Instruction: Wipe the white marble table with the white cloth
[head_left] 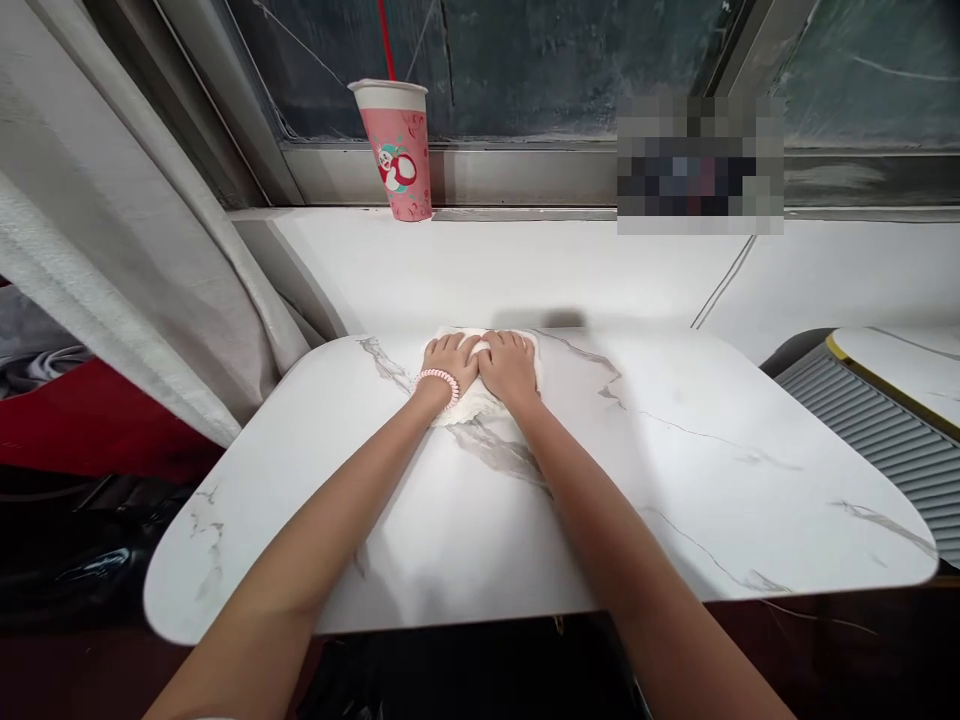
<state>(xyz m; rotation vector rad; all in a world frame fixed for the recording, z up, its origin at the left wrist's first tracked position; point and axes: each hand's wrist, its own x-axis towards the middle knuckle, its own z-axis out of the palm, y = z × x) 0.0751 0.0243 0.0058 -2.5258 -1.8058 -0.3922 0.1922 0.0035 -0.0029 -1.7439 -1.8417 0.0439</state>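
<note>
A white cloth (480,403) lies spread on the marble-patterned white table (712,520), near its far edge by the wall. Flat on the cloth's left part rests my left hand (452,362), fingers spread and pointing away from me. A pink coiled band (444,380) circles that wrist. My right hand (510,365) presses on the right part of the same cloth, its fingers also laid out. Both thumbs come close together in the middle. Under the palms the cloth is hidden.
On the sill behind the table stands a pink paper cup (401,165) with a red straw. A pale curtain (150,220) hangs at left. Right of the table is a grey ribbed object (870,420). A blurred patch (697,170) covers something at the window.
</note>
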